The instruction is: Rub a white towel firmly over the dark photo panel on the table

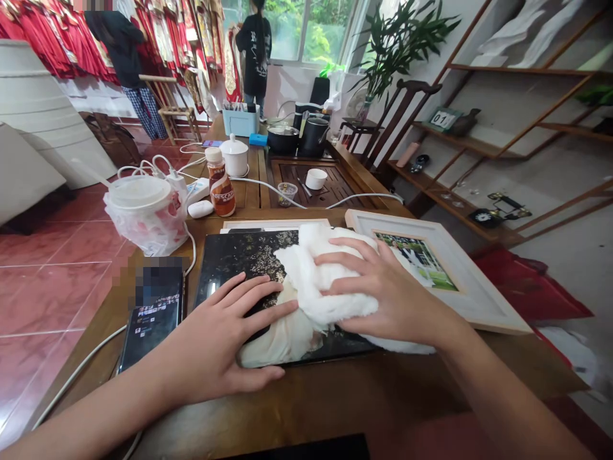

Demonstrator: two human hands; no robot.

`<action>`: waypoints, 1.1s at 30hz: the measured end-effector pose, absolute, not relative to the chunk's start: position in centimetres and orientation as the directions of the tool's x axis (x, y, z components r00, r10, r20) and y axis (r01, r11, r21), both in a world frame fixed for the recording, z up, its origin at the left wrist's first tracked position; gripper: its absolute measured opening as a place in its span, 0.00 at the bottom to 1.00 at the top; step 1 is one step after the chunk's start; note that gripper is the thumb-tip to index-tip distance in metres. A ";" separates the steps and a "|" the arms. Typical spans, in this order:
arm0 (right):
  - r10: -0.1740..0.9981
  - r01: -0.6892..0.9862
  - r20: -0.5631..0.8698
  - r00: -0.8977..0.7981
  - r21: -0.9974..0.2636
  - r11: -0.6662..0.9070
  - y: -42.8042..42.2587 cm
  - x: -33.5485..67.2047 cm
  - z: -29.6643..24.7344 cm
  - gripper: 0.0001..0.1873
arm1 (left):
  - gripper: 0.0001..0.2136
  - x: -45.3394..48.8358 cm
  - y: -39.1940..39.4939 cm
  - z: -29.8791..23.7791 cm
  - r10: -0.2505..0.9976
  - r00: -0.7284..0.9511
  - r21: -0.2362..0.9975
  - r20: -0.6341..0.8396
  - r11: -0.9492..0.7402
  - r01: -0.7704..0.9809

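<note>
Head view: left hand (215, 332) and right hand (387, 287) lie flat, grip open, on a white towel (325, 281) bunched on a black glossy panel (239, 268). Beyond the grip, a lidded tub (138, 193) sits in a white plastic bag (153, 233), near a brown bottle (221, 191).

A fluffy white towel (325, 275) sits bunched in thick, soft folds across the middle of a glossy black rectangular panel (239, 262) flecked with gold. At the lower left the cloth flattens into a smoother, cream-tinted stretch, and at the lower right a thin strip of it hangs past the panel's edge. The panel lies flat and slightly skewed on the brown wooden tabletop (306, 402), its shiny surface showing at the upper left.
</note>
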State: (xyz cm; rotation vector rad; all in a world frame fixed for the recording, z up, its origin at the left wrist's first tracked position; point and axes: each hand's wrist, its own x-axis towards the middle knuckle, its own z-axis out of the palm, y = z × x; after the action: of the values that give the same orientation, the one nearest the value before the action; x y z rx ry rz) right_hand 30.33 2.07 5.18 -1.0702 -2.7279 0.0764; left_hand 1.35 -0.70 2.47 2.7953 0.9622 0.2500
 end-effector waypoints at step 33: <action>0.746 0.735 0.000 -0.665 -0.175 0.655 1.3 27.9 7.3 0.06 | 0.33 1.1 -1.2 3.2 0.615 0.778 0.269 0.126 -0.776 0.570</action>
State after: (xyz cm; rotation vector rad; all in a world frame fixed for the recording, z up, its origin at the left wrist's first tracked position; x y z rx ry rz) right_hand 27.94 1.28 7.31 -1.2517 -2.7926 0.2464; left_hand 1.06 -1.23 3.24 2.7549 0.9305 0.3058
